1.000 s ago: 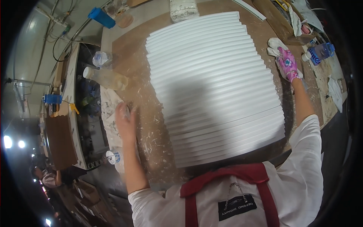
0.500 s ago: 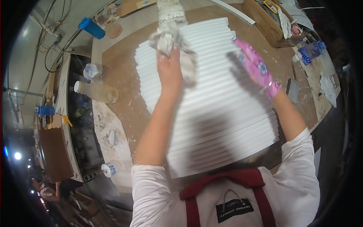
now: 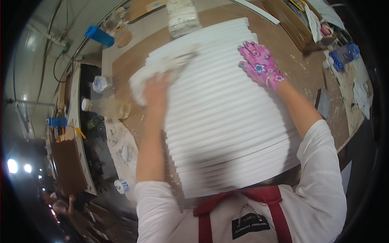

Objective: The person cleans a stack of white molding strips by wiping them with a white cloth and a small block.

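Note:
A row of long white strips (image 3: 227,109), lying side by side with uneven ends, covers the middle of the brown work board. My bare left hand (image 3: 157,91) presses a whitish rag (image 3: 140,79) against the strips' left ends; the rag spreads out past the fingers and is smeared by motion. Pink with a flower print, the glove on my right hand (image 3: 259,65) lies over the upper right part of the strips. Its fingers are stretched out and hold nothing.
Past the strips' far edge stands a white-smeared block (image 3: 182,18). Bottles (image 3: 107,108) and a blue cup (image 3: 99,36) line the left side. To the right are a wooden box (image 3: 293,30) of odds and ends, a labelled bottle (image 3: 344,56) and a flat grey tool (image 3: 323,103).
My left hand has swept the rag from near the block down and left, and the bunched rag is now spread out. My gloved right hand has shifted slightly left onto the strips.

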`<state>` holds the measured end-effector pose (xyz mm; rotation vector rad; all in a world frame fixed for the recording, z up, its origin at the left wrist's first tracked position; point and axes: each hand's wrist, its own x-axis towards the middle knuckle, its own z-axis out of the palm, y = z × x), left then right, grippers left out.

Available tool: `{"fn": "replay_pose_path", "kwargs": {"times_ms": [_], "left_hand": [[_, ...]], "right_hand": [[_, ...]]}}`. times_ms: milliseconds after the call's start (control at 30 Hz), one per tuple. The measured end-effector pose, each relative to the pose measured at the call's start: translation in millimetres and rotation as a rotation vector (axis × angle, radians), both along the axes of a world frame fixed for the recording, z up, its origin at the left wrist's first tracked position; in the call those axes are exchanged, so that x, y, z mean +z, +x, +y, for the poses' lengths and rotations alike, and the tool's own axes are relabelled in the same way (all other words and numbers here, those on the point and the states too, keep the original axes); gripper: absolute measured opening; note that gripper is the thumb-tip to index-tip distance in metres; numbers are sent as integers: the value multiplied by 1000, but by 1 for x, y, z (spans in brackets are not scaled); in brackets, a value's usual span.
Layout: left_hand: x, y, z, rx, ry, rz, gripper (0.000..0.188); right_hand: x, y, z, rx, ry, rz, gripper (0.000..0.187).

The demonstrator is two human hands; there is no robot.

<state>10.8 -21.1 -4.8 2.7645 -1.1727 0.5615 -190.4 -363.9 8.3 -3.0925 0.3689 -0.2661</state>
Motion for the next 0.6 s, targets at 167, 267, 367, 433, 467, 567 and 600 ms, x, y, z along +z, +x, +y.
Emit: {"fn": "replay_pose_path", "kwargs": {"times_ms": [167, 267, 367, 433, 467, 567, 600], "left_hand": [[58, 29, 33, 125, -363, 163, 44], [68, 3, -61, -102, -483, 39, 41], [44, -34, -175, -388, -347, -124, 34], [13, -61, -199, -302, -134, 52, 40], [3, -53, -198, -330, -186, 16, 41], [-21, -23, -133, -276, -119, 39, 41], [-24, -10, -93, -228, -83, 62, 40]], "right_hand": [[-10, 4, -2, 1, 16, -40, 58], [-5, 13, 0, -20, -46, -82, 59], [4, 26, 1, -24, -42, -21, 59], [7, 31, 0, -63, 11, 174, 59], [7, 32, 0, -94, -65, 203, 58], [1, 32, -1, -87, 18, 71, 58], [-2, 31, -1, -82, -19, 56, 59]]}}
